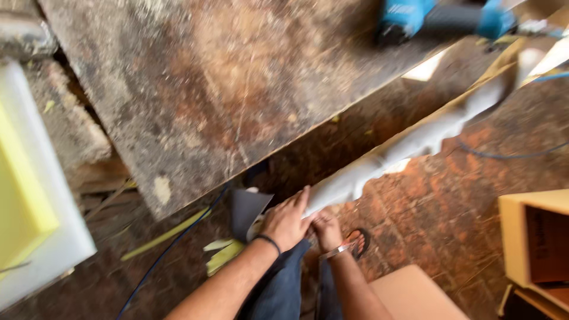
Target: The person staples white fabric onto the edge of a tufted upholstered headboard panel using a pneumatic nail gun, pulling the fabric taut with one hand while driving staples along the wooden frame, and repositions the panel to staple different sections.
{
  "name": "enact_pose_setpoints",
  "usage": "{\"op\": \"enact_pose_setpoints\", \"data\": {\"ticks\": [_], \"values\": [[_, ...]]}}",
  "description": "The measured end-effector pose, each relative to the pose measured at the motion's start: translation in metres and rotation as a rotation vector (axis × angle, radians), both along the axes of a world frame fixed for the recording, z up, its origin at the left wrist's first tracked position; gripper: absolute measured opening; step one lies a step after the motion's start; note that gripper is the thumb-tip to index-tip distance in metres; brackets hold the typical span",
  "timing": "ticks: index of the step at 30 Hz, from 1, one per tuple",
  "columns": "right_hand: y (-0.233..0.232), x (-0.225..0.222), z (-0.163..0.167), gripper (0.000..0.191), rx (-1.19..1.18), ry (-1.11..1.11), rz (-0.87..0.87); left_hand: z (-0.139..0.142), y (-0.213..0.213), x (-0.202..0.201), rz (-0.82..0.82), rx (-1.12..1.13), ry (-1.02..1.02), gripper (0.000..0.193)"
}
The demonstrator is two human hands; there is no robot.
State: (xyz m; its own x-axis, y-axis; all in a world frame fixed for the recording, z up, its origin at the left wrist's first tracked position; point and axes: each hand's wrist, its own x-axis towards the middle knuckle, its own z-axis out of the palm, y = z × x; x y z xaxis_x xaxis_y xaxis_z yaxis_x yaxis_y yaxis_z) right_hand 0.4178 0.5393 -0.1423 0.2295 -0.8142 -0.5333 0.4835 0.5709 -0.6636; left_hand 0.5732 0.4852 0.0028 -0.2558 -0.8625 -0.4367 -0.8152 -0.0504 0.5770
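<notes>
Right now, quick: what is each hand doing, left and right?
Left hand: lies flat, fingers out, on the near end of the long white-wrapped piece.
Right hand: closed around that same end, beneath it.

Whole view motion-blurred. Blue power tool (441,18) at top cut by the frame edge; type unreadable. Left hand (287,222) covers the near end of the long padded piece (415,142); its grip underneath not visible. Right hand (328,230) half tucked below it, fingers hidden. Cardboard box (533,243) and white-yellow foam block (29,195) both cropped at the edges.
</notes>
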Motion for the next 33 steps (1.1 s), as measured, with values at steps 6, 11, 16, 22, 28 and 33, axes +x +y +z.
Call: {"op": "enact_pose_setpoints", "data": {"ticks": [6, 11, 16, 22, 28, 33], "values": [[-0.082, -0.077, 0.120, 0.021, -0.202, 1.012, 0.285, -0.002, -0.011, -0.004, 0.063, -0.068, -0.052, 0.071], [-0.239, -0.131, 0.242, 0.020, -1.289, 1.470, -0.219, -0.016, -0.021, -0.004, 0.033, 0.074, -0.248, 0.075], [-0.370, -0.108, 0.300, 0.113, -1.108, 1.952, 0.304, -0.015, -0.026, -0.001, 0.013, 0.140, -0.305, 0.075], [-0.375, -0.095, 0.319, 0.113, -0.766, 1.855, 0.709, 0.002, -0.029, -0.001, 0.077, 0.112, -0.299, 0.070], [-0.186, -0.118, 0.263, 0.075, -0.935, 1.508, 0.509, 0.003, -0.030, 0.012, 0.135, -0.169, -0.145, 0.063], [-0.028, -0.076, 0.166, 0.041, -0.450, 1.031, 0.341, -0.005, -0.034, 0.019, 0.120, -0.119, -0.302, 0.065]]}}
